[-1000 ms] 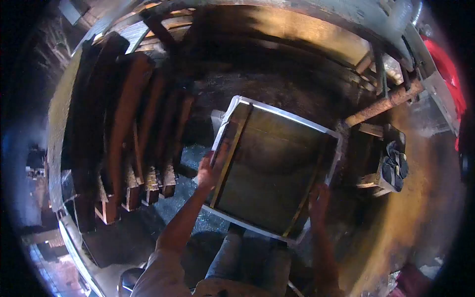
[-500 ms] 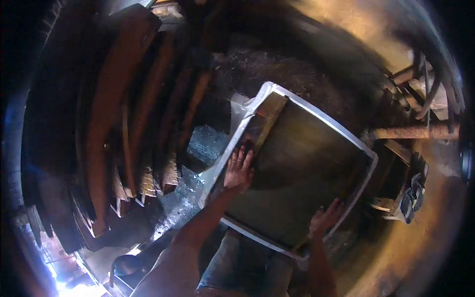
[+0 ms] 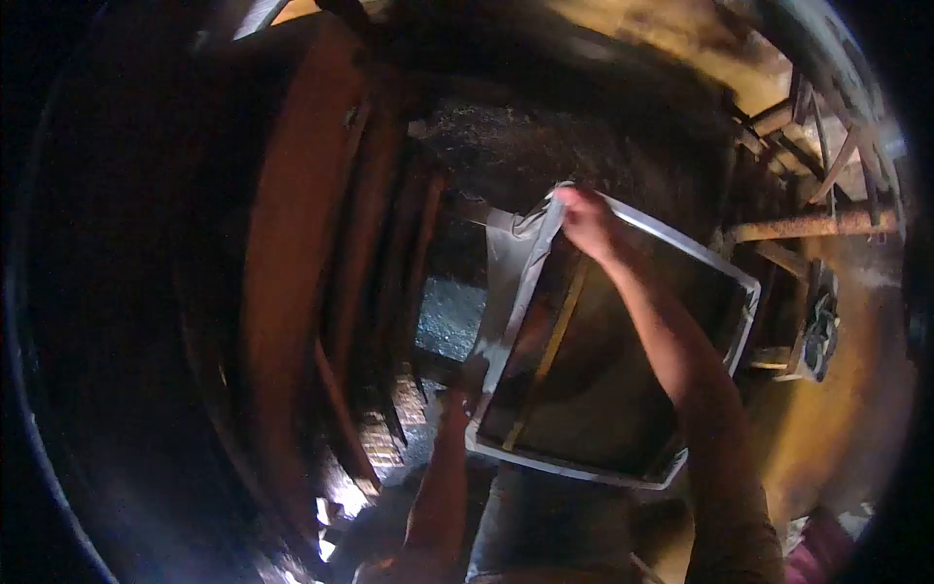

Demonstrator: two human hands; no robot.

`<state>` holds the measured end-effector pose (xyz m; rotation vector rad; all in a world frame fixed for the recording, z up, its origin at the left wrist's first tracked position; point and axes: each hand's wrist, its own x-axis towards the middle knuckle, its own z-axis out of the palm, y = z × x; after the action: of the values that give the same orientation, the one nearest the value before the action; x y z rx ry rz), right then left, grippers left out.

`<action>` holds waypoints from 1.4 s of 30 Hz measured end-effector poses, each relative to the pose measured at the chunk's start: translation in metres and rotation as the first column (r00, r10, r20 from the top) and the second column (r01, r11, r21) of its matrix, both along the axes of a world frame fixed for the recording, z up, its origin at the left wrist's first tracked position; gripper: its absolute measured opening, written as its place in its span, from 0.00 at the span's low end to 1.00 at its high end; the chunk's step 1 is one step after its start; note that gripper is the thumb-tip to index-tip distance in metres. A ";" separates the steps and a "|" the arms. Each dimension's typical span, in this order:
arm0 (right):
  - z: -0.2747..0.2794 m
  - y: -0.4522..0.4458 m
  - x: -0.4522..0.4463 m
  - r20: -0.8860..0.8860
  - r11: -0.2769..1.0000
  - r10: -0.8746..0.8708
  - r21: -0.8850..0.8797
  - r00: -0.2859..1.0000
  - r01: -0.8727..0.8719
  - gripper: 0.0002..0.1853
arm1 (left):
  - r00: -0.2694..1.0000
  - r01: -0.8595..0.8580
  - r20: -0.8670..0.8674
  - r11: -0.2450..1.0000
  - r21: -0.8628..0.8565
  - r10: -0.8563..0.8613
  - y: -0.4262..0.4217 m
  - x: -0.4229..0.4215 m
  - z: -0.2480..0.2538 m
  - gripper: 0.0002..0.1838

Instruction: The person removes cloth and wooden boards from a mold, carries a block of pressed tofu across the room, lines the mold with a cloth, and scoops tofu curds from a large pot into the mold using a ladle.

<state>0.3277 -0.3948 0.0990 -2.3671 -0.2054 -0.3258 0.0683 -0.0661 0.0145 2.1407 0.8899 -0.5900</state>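
Note:
A large rectangular dark panel (image 3: 632, 360) with a shiny surface and a white border (image 3: 681, 243) lies tilted in front of me. A narrow yellowish strip (image 3: 545, 380) runs along its left part. Loose white sheeting (image 3: 504, 273) hangs off the left edge. My right hand (image 3: 589, 224) reaches across the panel and is closed on the border at the far left corner. At the near end of the left edge is my left hand (image 3: 467, 384), against the sheeting; its fingers are blurred and dark.
Long reddish-brown boards (image 3: 302, 224) stand in a row on the left. A rusty horizontal bar (image 3: 817, 226) and a wooden frame with a dark cloth-like bundle (image 3: 822, 326) are on the right. Purplish-red fabric (image 3: 822, 555) shows at the lower right.
My right hand has gone from the panel's near right edge to its far left corner. My left hand has moved off the surface toward the near left edge. The view has shifted.

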 end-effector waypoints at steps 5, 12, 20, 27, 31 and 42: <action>-0.043 0.130 0.024 -0.585 0.835 0.181 -0.333 0.791 -0.438 0.21 | 0.912 0.405 -0.038 0.883 0.238 -0.409 0.048 -0.041 -0.024 0.13; -0.075 0.096 0.034 -0.213 0.993 -0.029 -0.121 0.977 0.004 0.12 | 0.958 0.113 0.278 0.986 -0.124 -0.075 0.056 -0.094 0.128 0.15; 0.107 -0.159 0.062 0.186 0.892 -0.016 -0.441 0.982 0.098 0.15 | 0.899 0.382 0.285 0.914 -0.138 -0.333 -0.029 -0.163 0.193 0.12; -0.009 -0.234 -0.175 -0.082 0.858 -0.248 -0.481 0.965 0.180 0.09 | 0.948 0.310 0.119 0.943 -0.121 -0.297 -0.174 -0.202 0.155 0.12; -0.008 -0.184 -0.246 -0.012 0.874 -0.290 -0.410 0.957 0.260 0.20 | 0.909 0.384 0.110 0.911 0.151 -0.402 -0.212 -0.209 0.076 0.10; -0.091 -0.228 -0.538 -0.777 0.489 -0.255 0.410 0.576 0.770 0.26 | 0.838 0.511 0.092 0.833 0.215 -0.538 -0.333 -0.203 0.101 0.38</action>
<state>-0.2102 -0.6232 0.0078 -1.5063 0.9171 0.1253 -0.1350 -0.3989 0.1159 2.5787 0.2616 -0.6198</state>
